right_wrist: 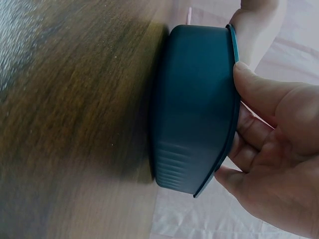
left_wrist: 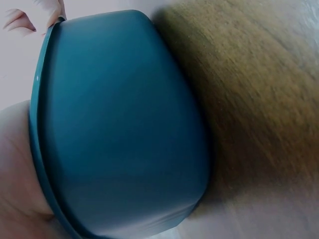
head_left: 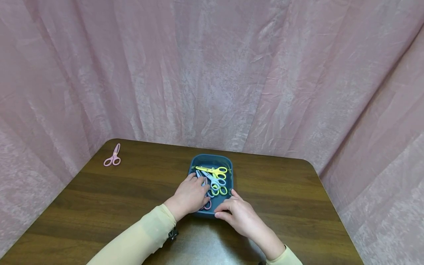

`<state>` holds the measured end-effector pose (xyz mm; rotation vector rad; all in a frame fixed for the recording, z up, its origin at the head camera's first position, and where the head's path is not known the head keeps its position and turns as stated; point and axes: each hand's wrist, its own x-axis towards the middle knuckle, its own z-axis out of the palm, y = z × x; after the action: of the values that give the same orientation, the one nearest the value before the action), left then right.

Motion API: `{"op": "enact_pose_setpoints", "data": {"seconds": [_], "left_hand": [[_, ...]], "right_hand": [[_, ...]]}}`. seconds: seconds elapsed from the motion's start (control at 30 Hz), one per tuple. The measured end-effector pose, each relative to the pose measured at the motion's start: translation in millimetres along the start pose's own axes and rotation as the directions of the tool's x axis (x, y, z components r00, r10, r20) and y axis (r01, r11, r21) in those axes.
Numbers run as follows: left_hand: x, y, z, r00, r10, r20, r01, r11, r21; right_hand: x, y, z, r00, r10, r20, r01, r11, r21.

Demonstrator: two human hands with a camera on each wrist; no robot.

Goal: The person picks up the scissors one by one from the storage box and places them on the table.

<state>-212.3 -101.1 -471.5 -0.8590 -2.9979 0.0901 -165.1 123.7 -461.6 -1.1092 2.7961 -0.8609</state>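
Observation:
A dark teal plastic bin (head_left: 212, 157) stands on the table with several scissors inside. Yellow scissors (head_left: 212, 170) lie on top, across light blue scissors (head_left: 216, 182). Pink scissors handles (head_left: 207, 205) show near the front of the bin. My left hand (head_left: 190, 195) reaches over the bin's left rim, its spread fingers resting among the scissors at that side and partly covering them. With thumb and fingers on the rim, my right hand (head_left: 240, 215) holds the bin's near right corner. In the right wrist view the thumb (right_wrist: 249, 82) presses on the rim.
One pair of pink scissors (head_left: 113, 157) lies apart at the table's far left corner. The brown wooden table (head_left: 281, 191) has rounded back corners. Pink curtains (head_left: 212, 73) hang behind it and along the sides.

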Motion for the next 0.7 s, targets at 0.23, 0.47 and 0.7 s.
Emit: {"op": "enact_pose_setpoints", "data": {"seconds": [0.23, 0.47, 0.7], "left_hand": [[0.8, -0.6, 0.4, 1.0, -0.002, -0.007, 0.002, 1.0, -0.001], [0.8, -0.5, 0.5, 0.999, 0.01, -0.032, -0.01, 1.0, 0.001], [-0.4, 0.3, 1.2, 0.998, 0.03, -0.057, -0.03, 0.999, 0.013]], "right_hand": [[0.9, 0.0, -1.1, 1.0, 0.005, 0.003, -0.005, 1.0, 0.005], [0.5, 0.6, -0.8, 1.0, 0.007, 0.004, -0.007, 1.0, 0.01], [-0.1, 0.3, -0.3, 1.0, 0.005, 0.005, -0.005, 1.0, 0.012]]}}
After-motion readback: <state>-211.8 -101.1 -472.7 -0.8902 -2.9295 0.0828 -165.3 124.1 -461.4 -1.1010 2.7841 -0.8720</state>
